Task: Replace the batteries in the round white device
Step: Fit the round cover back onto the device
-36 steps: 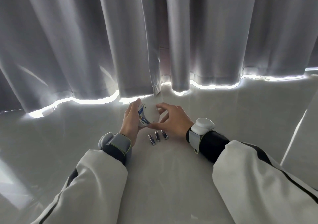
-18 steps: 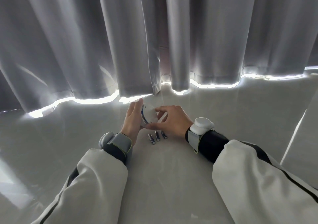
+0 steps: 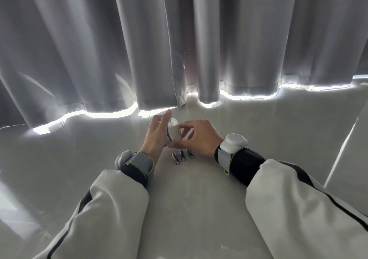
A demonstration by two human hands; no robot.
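Observation:
The round white device (image 3: 174,131) is held on edge just above the pale floor, between both hands. My left hand (image 3: 156,137) cups its left side with the fingers stretched up. My right hand (image 3: 198,137) pinches its right side with thumb below and fingers on top. Three dark batteries (image 3: 182,155) lie side by side on the floor just below the hands, untouched. Any batteries inside the device are hidden.
Grey curtains (image 3: 139,50) hang close behind the hands, with bright light under their hem. A pale panel or wall edge (image 3: 350,159) stands at the right. Both wrists wear bands with white pods.
The device has been turned: the blue batteries seen in its open side a second ago no longer show. The white halves sit closer together, and both hands shifted slightly.

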